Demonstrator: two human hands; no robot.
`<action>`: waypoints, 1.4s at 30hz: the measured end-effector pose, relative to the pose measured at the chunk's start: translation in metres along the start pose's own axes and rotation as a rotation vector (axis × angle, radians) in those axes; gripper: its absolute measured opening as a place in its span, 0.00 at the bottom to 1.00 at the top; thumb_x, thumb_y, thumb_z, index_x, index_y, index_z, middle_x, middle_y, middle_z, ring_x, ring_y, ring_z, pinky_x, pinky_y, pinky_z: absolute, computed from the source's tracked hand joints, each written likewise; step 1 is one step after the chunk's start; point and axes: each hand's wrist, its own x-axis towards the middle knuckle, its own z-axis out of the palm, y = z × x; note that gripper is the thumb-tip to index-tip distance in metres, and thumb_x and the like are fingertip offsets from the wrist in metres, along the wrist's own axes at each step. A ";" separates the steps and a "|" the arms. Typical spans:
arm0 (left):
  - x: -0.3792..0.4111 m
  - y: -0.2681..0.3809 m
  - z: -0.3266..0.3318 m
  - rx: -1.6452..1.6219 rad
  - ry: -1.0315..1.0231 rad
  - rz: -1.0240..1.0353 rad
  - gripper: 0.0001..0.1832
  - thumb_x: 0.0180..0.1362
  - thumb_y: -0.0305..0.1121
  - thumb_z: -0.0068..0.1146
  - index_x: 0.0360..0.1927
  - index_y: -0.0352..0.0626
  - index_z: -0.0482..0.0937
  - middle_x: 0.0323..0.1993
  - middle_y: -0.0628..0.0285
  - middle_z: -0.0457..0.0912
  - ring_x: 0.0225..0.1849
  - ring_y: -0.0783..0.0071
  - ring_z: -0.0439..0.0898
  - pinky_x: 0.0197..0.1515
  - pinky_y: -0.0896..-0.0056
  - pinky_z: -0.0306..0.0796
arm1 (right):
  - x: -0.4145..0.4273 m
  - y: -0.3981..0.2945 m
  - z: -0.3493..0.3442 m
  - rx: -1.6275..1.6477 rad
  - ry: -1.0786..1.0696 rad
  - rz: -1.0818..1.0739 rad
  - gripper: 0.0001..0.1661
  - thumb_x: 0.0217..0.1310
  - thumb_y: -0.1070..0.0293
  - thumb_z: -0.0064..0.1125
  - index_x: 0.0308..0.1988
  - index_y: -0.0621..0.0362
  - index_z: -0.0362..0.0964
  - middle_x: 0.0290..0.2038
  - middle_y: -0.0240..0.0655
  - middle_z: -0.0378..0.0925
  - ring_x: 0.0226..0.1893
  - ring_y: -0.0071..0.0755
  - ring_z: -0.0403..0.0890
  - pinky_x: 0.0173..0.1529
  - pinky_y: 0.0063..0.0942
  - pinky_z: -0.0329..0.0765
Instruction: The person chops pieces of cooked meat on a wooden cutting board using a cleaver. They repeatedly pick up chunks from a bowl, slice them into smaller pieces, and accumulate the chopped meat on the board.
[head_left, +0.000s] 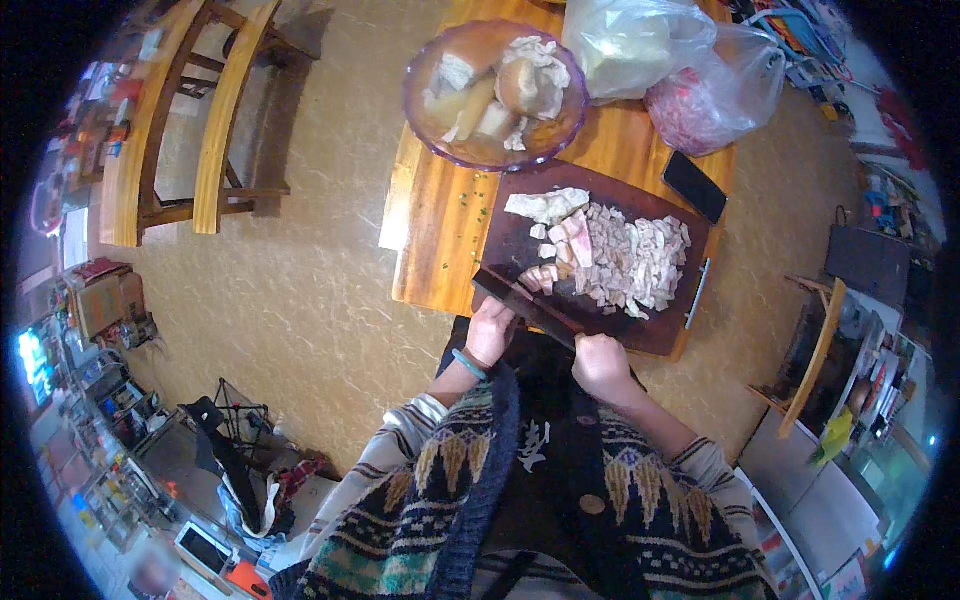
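Observation:
My right hand (602, 365) is closed around the handle of a kitchen knife (529, 304), its dark blade slanting up and left over the near edge of a dark cutting board (517, 240). Beside the blade's far end is my left hand (491, 330), a bracelet (470, 364) on its wrist. Its fingertips are partly hidden by the blade, so I cannot tell whether they grip anything. On the board lie a heap of small diced pale meat (637, 255), a few thicker cubes and strips (574, 240), and an uncut pale slab (546, 204) at the back.
Behind the board stands a purple-rimmed glass bowl (491, 154) of meat pieces. Two plastic bags (630, 45) (712, 97) sit at the back right, and a phone (694, 187) lies beside the board. Green bits dot the wooden table (427, 262). A wooden bench (217, 150) is at left.

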 end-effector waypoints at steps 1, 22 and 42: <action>-0.002 -0.001 0.002 0.015 -0.023 -0.010 0.14 0.35 0.22 0.53 0.32 0.38 0.74 0.34 0.55 0.73 0.37 0.58 0.72 0.40 0.66 0.68 | 0.005 -0.004 0.003 0.019 0.021 0.002 0.06 0.36 0.75 0.46 0.20 0.65 0.69 0.20 0.51 0.71 0.23 0.53 0.74 0.31 0.42 0.72; 0.003 -0.001 0.009 0.075 0.047 0.023 0.08 0.42 0.24 0.52 0.29 0.39 0.73 0.31 0.59 0.72 0.35 0.61 0.70 0.36 0.68 0.67 | 0.057 0.019 0.013 0.130 0.041 -0.019 0.12 0.42 0.67 0.51 0.23 0.68 0.70 0.21 0.53 0.71 0.25 0.52 0.74 0.33 0.41 0.71; 0.015 -0.003 0.016 -0.037 0.063 -0.002 0.08 0.43 0.24 0.53 0.30 0.38 0.73 0.36 0.55 0.71 0.35 0.59 0.72 0.37 0.68 0.68 | 0.047 0.026 0.004 0.104 0.151 -0.079 0.10 0.44 0.69 0.49 0.20 0.65 0.70 0.19 0.51 0.70 0.24 0.52 0.73 0.30 0.42 0.70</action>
